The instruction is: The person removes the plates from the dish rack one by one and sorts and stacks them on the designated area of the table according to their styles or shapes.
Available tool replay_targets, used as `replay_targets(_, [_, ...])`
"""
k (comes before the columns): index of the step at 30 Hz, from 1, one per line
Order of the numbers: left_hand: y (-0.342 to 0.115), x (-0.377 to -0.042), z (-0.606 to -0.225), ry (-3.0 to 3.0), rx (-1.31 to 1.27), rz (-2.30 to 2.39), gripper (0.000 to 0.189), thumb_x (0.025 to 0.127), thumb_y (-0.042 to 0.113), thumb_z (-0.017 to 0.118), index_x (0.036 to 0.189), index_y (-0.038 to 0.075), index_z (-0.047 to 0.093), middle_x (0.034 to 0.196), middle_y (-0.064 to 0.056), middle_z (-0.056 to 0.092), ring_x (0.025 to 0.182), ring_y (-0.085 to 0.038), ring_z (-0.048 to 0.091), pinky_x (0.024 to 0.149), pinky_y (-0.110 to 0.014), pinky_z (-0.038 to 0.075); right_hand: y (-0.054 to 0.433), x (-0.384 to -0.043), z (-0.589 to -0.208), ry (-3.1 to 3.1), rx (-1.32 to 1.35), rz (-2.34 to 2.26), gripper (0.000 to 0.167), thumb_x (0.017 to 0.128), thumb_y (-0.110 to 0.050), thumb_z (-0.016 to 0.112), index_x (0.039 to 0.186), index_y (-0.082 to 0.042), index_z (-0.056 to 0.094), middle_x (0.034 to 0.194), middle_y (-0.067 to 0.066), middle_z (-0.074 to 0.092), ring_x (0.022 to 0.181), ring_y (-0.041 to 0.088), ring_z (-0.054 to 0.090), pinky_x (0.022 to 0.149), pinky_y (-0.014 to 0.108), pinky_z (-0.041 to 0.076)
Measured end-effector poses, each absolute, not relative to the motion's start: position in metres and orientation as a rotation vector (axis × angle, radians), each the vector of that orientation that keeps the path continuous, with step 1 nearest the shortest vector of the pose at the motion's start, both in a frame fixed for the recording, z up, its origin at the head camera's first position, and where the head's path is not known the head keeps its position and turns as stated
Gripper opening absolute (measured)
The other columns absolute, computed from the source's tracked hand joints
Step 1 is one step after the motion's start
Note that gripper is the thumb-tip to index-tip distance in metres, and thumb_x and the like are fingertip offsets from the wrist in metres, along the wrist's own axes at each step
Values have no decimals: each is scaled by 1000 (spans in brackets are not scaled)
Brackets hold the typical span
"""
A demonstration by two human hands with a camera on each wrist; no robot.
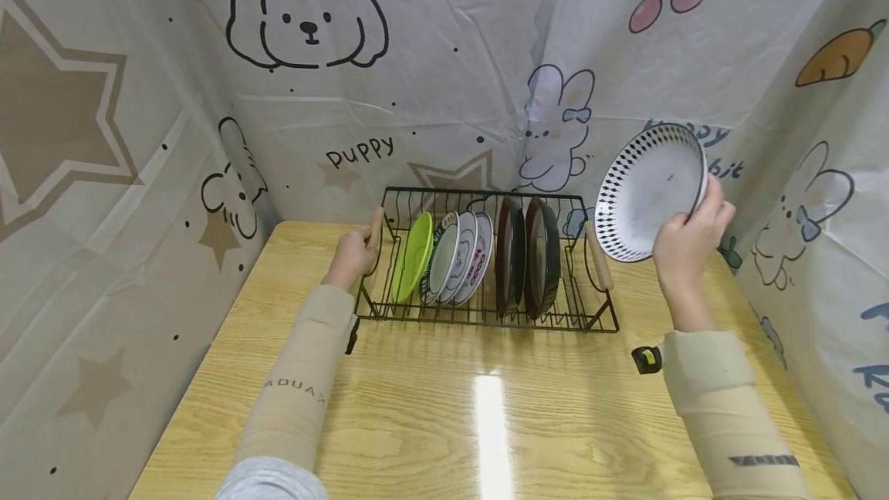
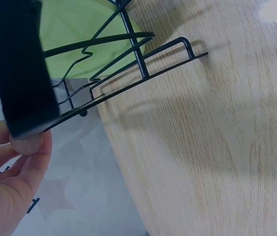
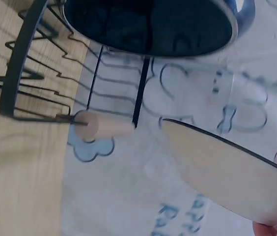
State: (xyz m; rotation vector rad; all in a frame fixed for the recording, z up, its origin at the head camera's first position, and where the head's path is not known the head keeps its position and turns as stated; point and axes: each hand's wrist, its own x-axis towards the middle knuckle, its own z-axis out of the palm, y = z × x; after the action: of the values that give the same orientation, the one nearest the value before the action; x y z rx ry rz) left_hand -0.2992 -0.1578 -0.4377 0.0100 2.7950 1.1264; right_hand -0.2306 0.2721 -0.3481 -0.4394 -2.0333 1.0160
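Note:
My left hand [image 1: 352, 255] grips the wooden handle [image 2: 28, 144] at the left end of a black wire dish rack [image 1: 486, 322]. To the right of the rack, my right hand [image 1: 694, 234] pinches the rim of a white plate [image 1: 649, 195] with a black diamond pattern around its edge. The plate is raised and tilted; its pale underside shows in the right wrist view. Standing in the rack from left to right are a green plate [image 1: 413, 257], several white patterned plates [image 1: 458, 261] and two dark dishes [image 1: 542, 257].
The rack stands on a wooden table [image 1: 403, 407] near its back edge. Printed curtains [image 1: 451, 60] hang behind and at both sides. A second wooden handle [image 1: 597, 255] is at the rack's right end, close to the raised plate.

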Motion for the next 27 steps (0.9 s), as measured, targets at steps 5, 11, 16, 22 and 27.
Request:
replay_targets(5, [-159, -299, -438, 2807, 22, 1114, 42, 92, 1, 41, 134, -2, 43, 113, -28, 55, 72, -27, 56, 57, -31, 46, 296, -235, -355, -1888, -656, 1112, 57, 86, 7, 33, 138, -16, 39, 130, 13, 40, 120, 18, 38, 103, 21, 27])
replay_targets(11, [-161, -299, -438, 2826, 40, 1106, 41, 92, 1, 41, 133, -3, 45, 113, -28, 55, 75, -29, 55, 59, -32, 45, 326, -240, -378, -1795, -925, 1290, 57, 90, 4, 31, 143, -15, 28, 143, 6, 30, 130, 9, 28, 103, 10, 18])
replay_targets(16, [-162, -299, -439, 2793, 17, 1122, 47, 93, 2, 41, 139, 1, 36, 123, -27, 51, 66, -25, 52, 54, -29, 43, 346, -242, -404, -1723, -1101, 1401, 58, 90, 6, 29, 144, -15, 27, 145, 5, 29, 131, 7, 26, 102, 7, 18])
replay_targets(22, [-160, -301, -442, 2789, 13, 1125, 48, 93, 3, 41, 140, 2, 33, 133, -25, 44, 71, -26, 53, 55, -28, 44, 356, -237, -428, -1599, -1247, 1613, 58, 91, 6, 25, 145, -16, 23, 149, -2, 24, 133, 4, 21, 101, 8, 20])
replay_targets(27, [-158, -302, -442, 2783, -12, 1143, 48, 93, 3, 43, 140, 2, 33, 131, -24, 46, 79, -29, 56, 58, -30, 46, 360, -231, -448, -1583, -1337, 1806, 56, 97, -7, 18, 148, -17, -3, 153, -4, 2, 136, 4, 6, 103, 10, 14])
